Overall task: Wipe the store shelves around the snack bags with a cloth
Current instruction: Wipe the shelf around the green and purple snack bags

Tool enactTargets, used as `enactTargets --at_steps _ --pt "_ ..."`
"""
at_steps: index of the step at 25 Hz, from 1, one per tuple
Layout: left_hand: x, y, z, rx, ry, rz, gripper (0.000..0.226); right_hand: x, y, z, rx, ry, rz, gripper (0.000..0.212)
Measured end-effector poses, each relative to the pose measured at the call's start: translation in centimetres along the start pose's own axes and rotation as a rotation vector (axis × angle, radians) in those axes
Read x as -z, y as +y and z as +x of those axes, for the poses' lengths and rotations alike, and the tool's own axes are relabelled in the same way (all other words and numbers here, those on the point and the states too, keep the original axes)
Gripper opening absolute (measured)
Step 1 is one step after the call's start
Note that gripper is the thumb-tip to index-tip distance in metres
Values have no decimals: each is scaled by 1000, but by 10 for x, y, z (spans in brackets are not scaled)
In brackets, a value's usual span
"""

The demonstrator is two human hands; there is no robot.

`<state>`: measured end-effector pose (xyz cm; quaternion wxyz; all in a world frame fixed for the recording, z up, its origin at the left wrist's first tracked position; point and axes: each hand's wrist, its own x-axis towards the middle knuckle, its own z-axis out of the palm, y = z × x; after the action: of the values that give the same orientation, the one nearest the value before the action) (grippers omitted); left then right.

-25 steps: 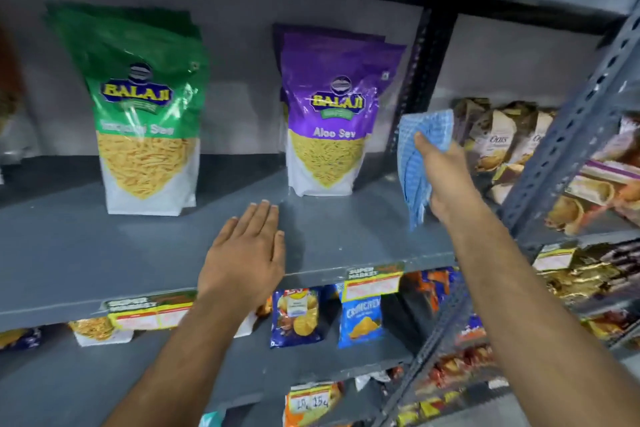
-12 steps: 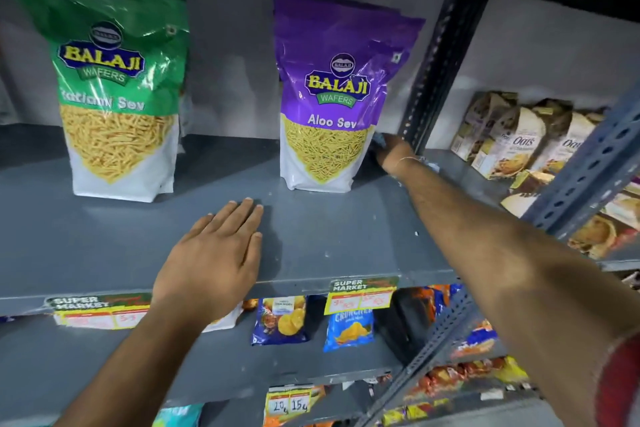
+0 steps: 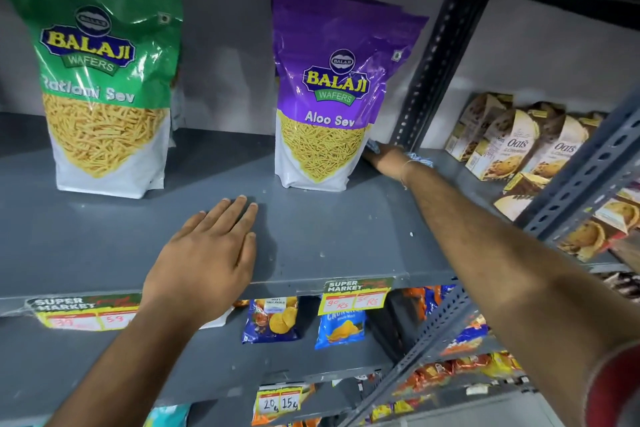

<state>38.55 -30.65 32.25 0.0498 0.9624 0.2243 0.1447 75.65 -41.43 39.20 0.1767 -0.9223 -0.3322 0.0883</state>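
On the grey shelf [image 3: 311,229] stand a green Ratlami Sev bag [image 3: 104,80] at the left and a purple Aloo Sev bag [image 3: 332,97] in the middle. My left hand [image 3: 207,253] lies flat, palm down, on the shelf's front edge, holding nothing. My right hand [image 3: 384,158] reaches deep to the back of the shelf, just right of the purple bag, pressed down on the blue cloth [image 3: 420,160]. Only small bits of the cloth peek out beside the hand and wrist; the fingers are partly hidden behind the bag.
A dark perforated upright post [image 3: 436,62] rises behind my right hand. Oats cookie boxes [image 3: 519,146] crowd the neighbouring shelf to the right, behind a slanted grey post [image 3: 581,170]. Price labels [image 3: 353,298] hang on the shelf lip; small snack packets [image 3: 270,319] sit below.
My right hand, which held the cloth up in the air in front of the shelf, has gone down to the back of the shelf beside the purple bag. My left hand stayed flat.
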Motion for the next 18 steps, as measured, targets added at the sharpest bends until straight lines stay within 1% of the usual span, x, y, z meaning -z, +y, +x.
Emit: enactTargets --at_steps 2,6,7,10,11,12,15,18 --pt "1 0 0 -2 -8 0 71 -2 6 -22 5 12 132 43" --pt "1 1 2 -4 -24 3 73 -7 26 -54 66 -32 223 37" --pt "1 1 2 -3 -22 5 74 -5 27 -54 60 14 258 36" --pt "1 0 2 -7 -23 0 73 6 27 -30 -31 244 366 35" --pt "1 -1 2 -12 -25 0 72 10 25 -20 -54 261 346 37" --pt "2 -1 2 -19 -23 2 71 9 26 -6 -71 239 308 41" --pt "0 -2 1 -19 -9 16 71 -2 24 15 -59 120 126 54" --pt "-2 -2 3 -15 -6 25 68 -3 24 16 -3 78 112 50"
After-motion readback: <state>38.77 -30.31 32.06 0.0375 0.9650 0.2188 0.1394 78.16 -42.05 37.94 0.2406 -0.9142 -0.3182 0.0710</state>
